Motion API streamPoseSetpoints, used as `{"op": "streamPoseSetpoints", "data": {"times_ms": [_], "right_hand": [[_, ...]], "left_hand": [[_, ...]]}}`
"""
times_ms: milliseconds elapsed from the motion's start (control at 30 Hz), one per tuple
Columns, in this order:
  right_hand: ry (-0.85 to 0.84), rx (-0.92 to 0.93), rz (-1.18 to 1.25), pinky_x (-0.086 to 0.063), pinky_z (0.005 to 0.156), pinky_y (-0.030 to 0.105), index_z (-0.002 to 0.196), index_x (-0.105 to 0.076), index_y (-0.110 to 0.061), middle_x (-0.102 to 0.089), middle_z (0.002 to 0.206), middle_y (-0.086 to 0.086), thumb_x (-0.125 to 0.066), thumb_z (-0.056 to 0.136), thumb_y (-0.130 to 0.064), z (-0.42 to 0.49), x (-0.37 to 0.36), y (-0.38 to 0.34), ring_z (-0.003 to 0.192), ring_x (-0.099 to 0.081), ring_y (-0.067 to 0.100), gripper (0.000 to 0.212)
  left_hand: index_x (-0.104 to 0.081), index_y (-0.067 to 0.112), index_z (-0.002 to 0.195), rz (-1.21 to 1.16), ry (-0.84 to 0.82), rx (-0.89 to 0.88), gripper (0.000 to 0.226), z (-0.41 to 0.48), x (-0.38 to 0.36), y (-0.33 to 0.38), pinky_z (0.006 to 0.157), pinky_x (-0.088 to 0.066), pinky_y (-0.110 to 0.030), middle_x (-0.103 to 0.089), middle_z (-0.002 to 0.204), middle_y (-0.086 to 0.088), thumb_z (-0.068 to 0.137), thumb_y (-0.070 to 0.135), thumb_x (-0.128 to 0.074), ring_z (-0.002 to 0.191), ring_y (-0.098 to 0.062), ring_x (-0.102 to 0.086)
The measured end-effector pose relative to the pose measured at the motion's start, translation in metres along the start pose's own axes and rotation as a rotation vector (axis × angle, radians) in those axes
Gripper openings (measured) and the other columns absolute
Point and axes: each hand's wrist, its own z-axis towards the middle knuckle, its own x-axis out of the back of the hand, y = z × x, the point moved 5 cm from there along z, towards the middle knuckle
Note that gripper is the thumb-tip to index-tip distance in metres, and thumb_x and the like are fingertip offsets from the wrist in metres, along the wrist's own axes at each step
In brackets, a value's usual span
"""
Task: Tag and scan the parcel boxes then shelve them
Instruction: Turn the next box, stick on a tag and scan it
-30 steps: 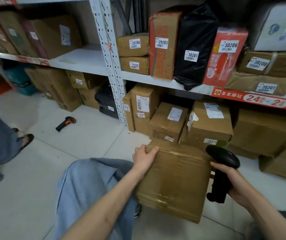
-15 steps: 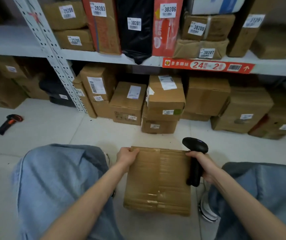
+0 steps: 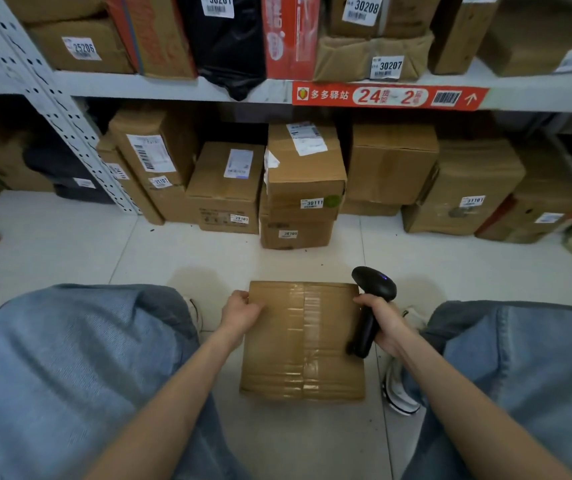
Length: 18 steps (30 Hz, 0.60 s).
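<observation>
Squared up since a second earlier, the taped parcel box point(image 3: 303, 341) lay flat between the knees point(image 3: 70, 358), left hand point(image 3: 241, 311) gripping its far left corner, right hand point(image 3: 386, 323) curled round the scanner point(image 3: 374, 289) at its right edge, labelled boxes point(image 3: 307, 168) shelved beyond.

The parcel box point(image 3: 303, 341) lies flat on the floor point(image 3: 208, 254) between the person's knees, the left hand point(image 3: 241, 311) gripping its far left corner and the right hand point(image 3: 383, 322) at its far right edge, holding the scanner point(image 3: 371, 306) just beside the box. Behind it a row of cartons point(image 3: 225, 181) stands on the floor under the shelf board point(image 3: 173, 88), one carton point(image 3: 305, 171) stacked on another point(image 3: 295, 233) mid-row, with more parcels point(image 3: 371, 53) on the board above and the shelf post point(image 3: 52, 109) left of the row
</observation>
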Motion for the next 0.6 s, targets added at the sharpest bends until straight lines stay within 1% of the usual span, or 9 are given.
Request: {"op": "streamPoseSetpoints", "data": {"times_ms": [100, 133, 200, 233, 267, 367, 467, 533, 600], "right_hand": [[-0.008, -0.013, -0.007, -0.049, 0.078, 0.036, 0.101, -0.059, -0.006, -0.061, 0.087, 0.010, -0.063, 0.081, -0.008, 0.001, -0.003, 0.004, 0.085, -0.059, 0.024, 0.020], [-0.012, -0.023, -0.017, -0.050, 0.082, 0.038, 0.105, -0.059, -0.005, -0.062, 0.091, 0.012, -0.063, 0.081, -0.008, 0.001, -0.003, 0.006, 0.089, -0.060, 0.026, 0.024], [-0.016, -0.055, -0.042, -0.049, 0.093, 0.044, 0.113, -0.057, -0.003, -0.063, 0.101, 0.015, -0.065, 0.080, -0.009, 0.001, -0.003, 0.011, 0.099, -0.060, 0.030, 0.034], [-0.020, -0.065, -0.048, -0.048, 0.096, 0.045, 0.114, -0.056, -0.003, -0.063, 0.103, 0.016, -0.065, 0.080, -0.008, -0.001, -0.003, 0.012, 0.101, -0.060, 0.031, 0.036], [-0.027, -0.071, -0.057, -0.047, 0.097, 0.046, 0.115, -0.055, -0.003, -0.063, 0.103, 0.016, -0.065, 0.080, -0.008, -0.003, -0.003, 0.012, 0.102, -0.059, 0.031, 0.036], [-0.033, -0.079, -0.074, -0.047, 0.098, 0.046, 0.116, -0.054, -0.003, -0.063, 0.103, 0.016, -0.064, 0.081, -0.008, -0.006, -0.002, 0.015, 0.102, -0.060, 0.031, 0.037], [-0.013, -0.103, -0.090, -0.047, 0.096, 0.044, 0.118, -0.055, -0.004, -0.062, 0.101, 0.015, -0.064, 0.082, -0.009, -0.009, 0.004, 0.019, 0.100, -0.059, 0.031, 0.037], [-0.005, -0.131, -0.070, -0.047, 0.093, 0.043, 0.116, -0.056, -0.004, -0.061, 0.096, 0.014, -0.062, 0.083, -0.009, -0.012, 0.009, 0.023, 0.094, -0.058, 0.029, 0.034], [-0.005, -0.141, -0.047, -0.047, 0.088, 0.041, 0.112, -0.056, -0.004, -0.059, 0.089, 0.013, -0.060, 0.084, -0.008, -0.014, 0.011, 0.025, 0.086, -0.057, 0.026, 0.028]], "left_hand": [[-0.039, 0.012, 0.139, -0.031, -0.140, 0.015, 0.046, -0.004, -0.006, -0.003, 0.077, -0.045, -0.030, -0.053, 0.130, -0.005, 0.095, 0.019, -0.053, 0.101, -0.018, -0.051], [-0.036, 0.014, 0.142, -0.018, -0.174, 0.021, 0.049, -0.006, -0.009, -0.005, 0.079, -0.046, -0.032, -0.050, 0.135, -0.005, 0.096, 0.020, -0.051, 0.105, -0.019, -0.051], [-0.030, 0.014, 0.147, 0.076, -0.182, 0.011, 0.056, -0.007, -0.013, -0.012, 0.095, -0.044, -0.036, -0.042, 0.145, -0.006, 0.096, 0.021, -0.051, 0.121, -0.023, -0.047], [-0.028, 0.013, 0.148, 0.132, -0.172, -0.004, 0.059, -0.008, -0.014, -0.015, 0.102, -0.040, -0.037, -0.040, 0.147, -0.007, 0.095, 0.021, -0.052, 0.127, -0.025, -0.044], [-0.027, 0.013, 0.148, 0.163, -0.163, -0.021, 0.060, -0.008, -0.015, -0.017, 0.105, -0.037, -0.036, -0.039, 0.148, -0.007, 0.095, 0.021, -0.053, 0.130, -0.025, -0.043], [-0.027, 0.011, 0.148, 0.162, -0.172, -0.037, 0.060, -0.012, -0.015, -0.018, 0.104, -0.035, -0.032, -0.039, 0.148, -0.007, 0.094, 0.018, -0.052, 0.131, -0.024, -0.042], [-0.025, 0.011, 0.149, 0.149, -0.189, -0.030, 0.062, -0.015, -0.015, -0.022, 0.105, -0.035, -0.031, -0.038, 0.149, -0.007, 0.094, 0.018, -0.052, 0.132, -0.024, -0.041], [-0.022, 0.013, 0.150, 0.152, -0.202, -0.040, 0.064, -0.020, -0.017, -0.025, 0.106, -0.033, -0.033, -0.035, 0.150, -0.005, 0.094, 0.019, -0.052, 0.133, -0.024, -0.039], [-0.019, 0.015, 0.151, 0.165, -0.205, -0.058, 0.064, -0.024, -0.019, -0.028, 0.111, -0.030, -0.035, -0.027, 0.154, -0.003, 0.095, 0.019, -0.050, 0.137, -0.024, -0.034]]}}
